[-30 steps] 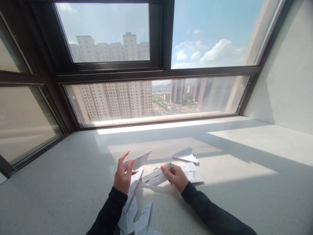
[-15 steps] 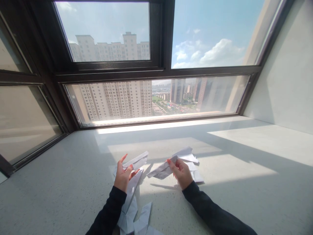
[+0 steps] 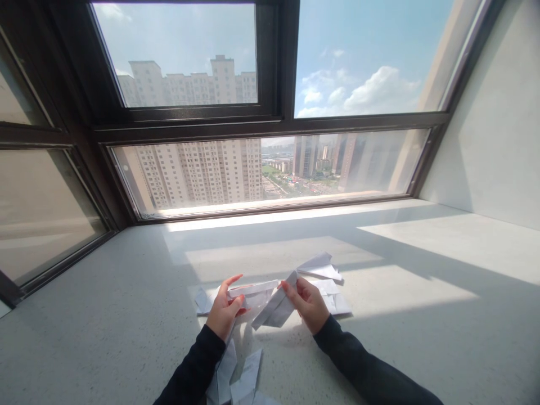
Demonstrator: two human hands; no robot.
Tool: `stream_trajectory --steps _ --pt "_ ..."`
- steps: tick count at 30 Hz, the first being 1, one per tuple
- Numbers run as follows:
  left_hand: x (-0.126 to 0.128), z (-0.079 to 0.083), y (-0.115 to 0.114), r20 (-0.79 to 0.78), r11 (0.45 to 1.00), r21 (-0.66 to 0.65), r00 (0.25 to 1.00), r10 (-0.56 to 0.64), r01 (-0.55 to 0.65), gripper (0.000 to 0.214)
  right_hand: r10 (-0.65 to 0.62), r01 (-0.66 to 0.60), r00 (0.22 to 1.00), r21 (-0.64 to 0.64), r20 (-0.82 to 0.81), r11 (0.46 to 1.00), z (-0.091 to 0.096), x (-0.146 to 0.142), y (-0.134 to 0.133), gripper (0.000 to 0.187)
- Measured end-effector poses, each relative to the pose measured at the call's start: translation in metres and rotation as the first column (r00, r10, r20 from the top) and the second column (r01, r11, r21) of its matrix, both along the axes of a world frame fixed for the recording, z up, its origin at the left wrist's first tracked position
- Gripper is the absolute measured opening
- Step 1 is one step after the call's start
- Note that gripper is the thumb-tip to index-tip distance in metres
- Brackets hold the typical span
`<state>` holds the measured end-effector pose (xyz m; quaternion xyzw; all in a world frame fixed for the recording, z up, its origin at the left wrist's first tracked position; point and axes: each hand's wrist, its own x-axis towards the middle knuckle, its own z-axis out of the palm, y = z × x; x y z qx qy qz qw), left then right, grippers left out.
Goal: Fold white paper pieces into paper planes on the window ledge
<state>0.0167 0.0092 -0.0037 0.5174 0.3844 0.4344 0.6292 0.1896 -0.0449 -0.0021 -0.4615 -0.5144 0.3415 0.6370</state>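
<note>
Right hand grips white folded-paper parallelogram; left hand, shifted toward three o'clock, pinches white folded-paper strip beside it, likely easing joint work.

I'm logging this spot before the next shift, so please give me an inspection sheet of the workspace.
Surface: pale speckled surface, crossed by sunlight and shadow.
Job's things: one folded paper strip and one folded paper piece held up, overlapping in view; whether they touch, I cannot tell. More folded papers lie beyond the right hand, left of the left hand and at the bottom edge.
Clutter: nothing seen besides paper.
Hands: left grips the strip; right pinches the piece.
Cables: nothing seen.
Surroundings: dark window frame, pale wall at right, tall buildings outside.
</note>
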Motion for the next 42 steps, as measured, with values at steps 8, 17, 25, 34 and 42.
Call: stream_trajectory --steps 8,17,25,34,42 --pt "0.001 -0.009 0.002 -0.029 0.999 0.035 0.999 -0.037 0.038 0.051 -0.005 0.005 1.000 -0.010 0.005 1.000 0.005 0.000 -0.002 0.027" --pt "0.000 -0.005 -0.001 -0.077 0.994 0.040 0.992 -0.102 0.105 0.050 -0.014 0.015 0.999 -0.022 0.044 1.000 0.005 -0.001 -0.001 0.029" --pt "0.001 -0.004 -0.003 -0.032 0.989 0.025 0.989 -0.143 0.144 0.051 -0.038 0.038 0.999 -0.027 -0.030 0.999 0.001 -0.001 0.003 0.033" --pt "0.001 -0.005 -0.004 -0.034 0.994 -0.027 0.994 -0.107 0.106 0.046 -0.104 0.101 0.991 -0.035 -0.086 0.994 0.010 -0.003 -0.003 0.028" --pt "0.001 -0.010 -0.001 -0.003 0.997 -0.057 0.999 -0.046 0.045 0.060 -0.116 0.114 0.993 -0.074 -0.029 0.991 0.011 -0.003 -0.005 0.037"
